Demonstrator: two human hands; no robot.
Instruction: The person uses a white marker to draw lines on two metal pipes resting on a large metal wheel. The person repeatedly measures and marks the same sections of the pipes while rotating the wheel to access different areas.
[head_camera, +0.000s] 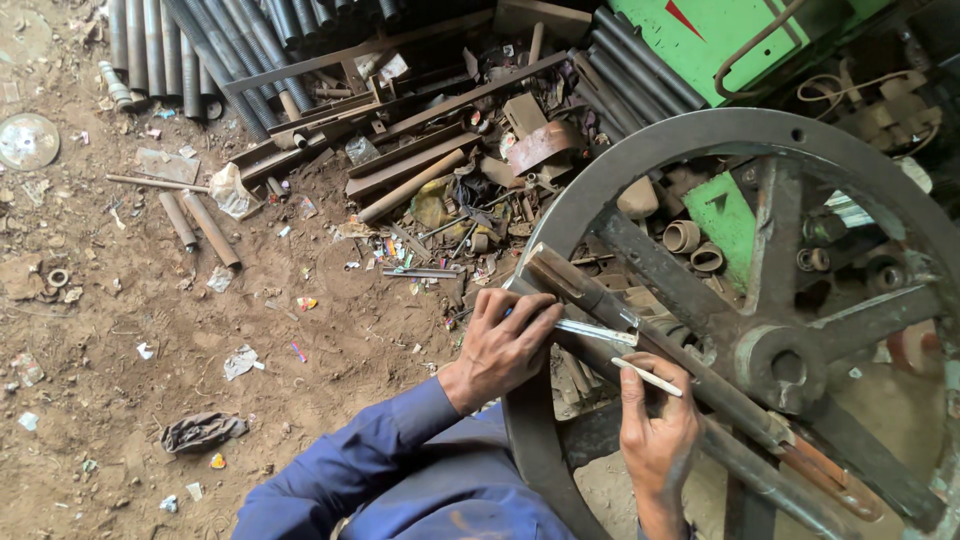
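While long axis slants lower-right: 2 hands (505, 345) (655, 430) (apart) on rod (690, 375); right pinching chalk (648, 377).

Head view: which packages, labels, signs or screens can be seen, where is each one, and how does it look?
Green panel: top right, flat, bright green with a red triangular mark.
Small wrappers: on the dirt at centre left, crumpled, colourful.
Crumpled paper: upper left beside pipes, whitish.
No screens.

The wheel (740, 135) runs off the right and bottom edges; the left hand (505, 345) covers part of the ruler (595, 331).
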